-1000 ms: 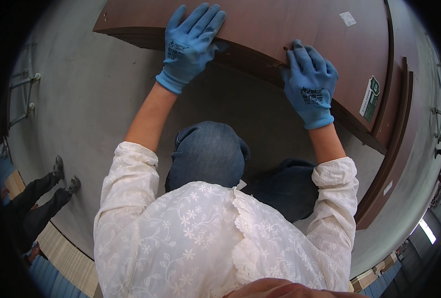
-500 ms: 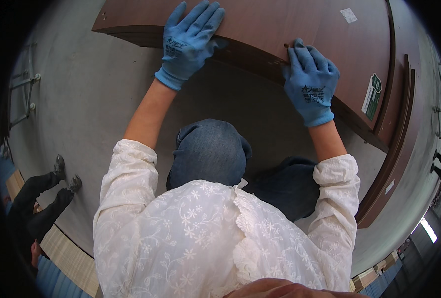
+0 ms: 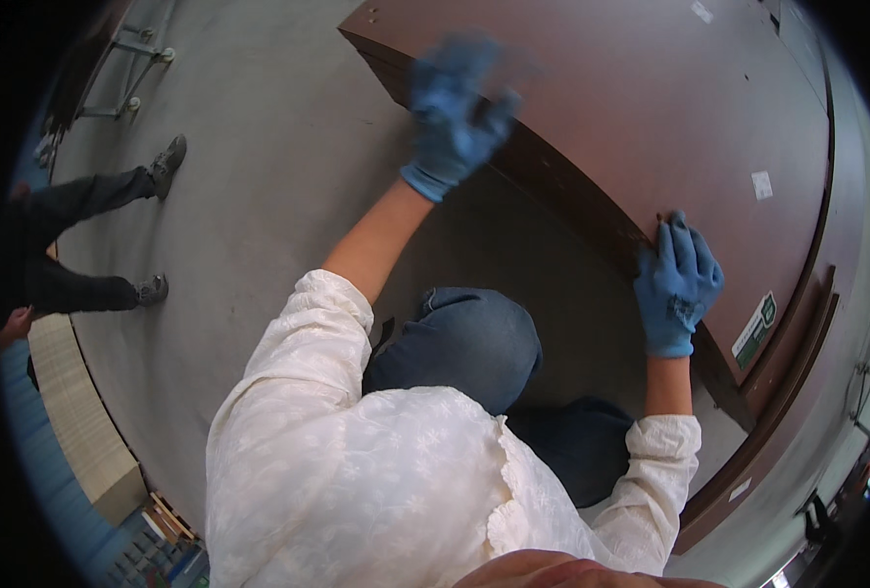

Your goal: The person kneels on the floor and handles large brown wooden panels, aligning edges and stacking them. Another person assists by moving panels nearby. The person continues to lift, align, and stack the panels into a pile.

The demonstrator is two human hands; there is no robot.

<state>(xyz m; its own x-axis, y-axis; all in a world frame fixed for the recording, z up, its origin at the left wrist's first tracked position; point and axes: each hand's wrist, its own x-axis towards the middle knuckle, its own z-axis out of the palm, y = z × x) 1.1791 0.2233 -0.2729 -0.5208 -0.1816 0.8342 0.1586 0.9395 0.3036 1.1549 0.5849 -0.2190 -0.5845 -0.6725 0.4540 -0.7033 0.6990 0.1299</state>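
A large reddish-brown panel [image 3: 602, 118] lies on top of a stack whose dark edges show along the side facing me. It bears small white stickers and a green-and-white label [image 3: 753, 331]. My left hand [image 3: 453, 118], in a blue glove, is over the panel's near edge toward its left end. Motion blurs it, but thumb and fingers stand apart with nothing seen in them. My right hand [image 3: 682, 284], also gloved in blue, has its bent fingers on the panel top beside a small hole, its thumb at the edge. The fingertips' undersides are hidden.
Long brown boards [image 3: 797, 392] lie to the right of the stack. On the left, another person in dark trousers [image 3: 92, 196] stands on the grey floor [image 3: 249, 176]. A wheeled metal frame [image 3: 126, 83] is at the upper left, pale wooden boards [image 3: 87, 421] at the lower left.
My view has swung, so the panel sits farther right and tilts more. The left hand has lifted from lying flat on the panel and is moving. The right hand keeps its place by the hole.
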